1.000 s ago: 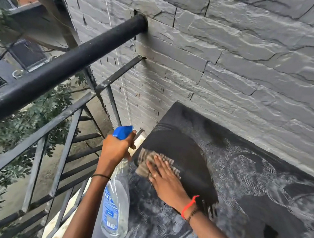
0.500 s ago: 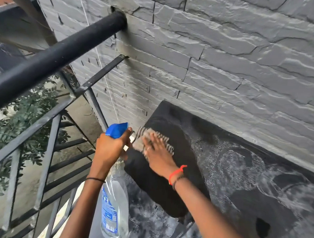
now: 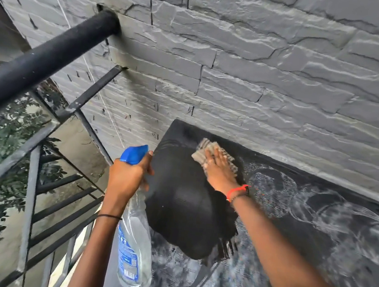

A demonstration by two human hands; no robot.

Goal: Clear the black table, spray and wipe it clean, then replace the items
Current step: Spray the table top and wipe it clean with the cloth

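Presently right hand (image 3: 220, 171), fingers flat, presses cloth (image 3: 208, 151) on dusty black surface (image 3: 315, 225) near wall; left hand (image 3: 127, 176) grips spray bottle (image 3: 134, 249).

Black rectangular counter (image 3: 178, 200), dusty grey but wiped dark at 10 o'clock; a beige ribbed cloth (image 3: 202, 152) lies flat there. A clear blue-topped spray bottle (image 3: 134, 249) hangs nozzle-up off its 8 o'clock edge.
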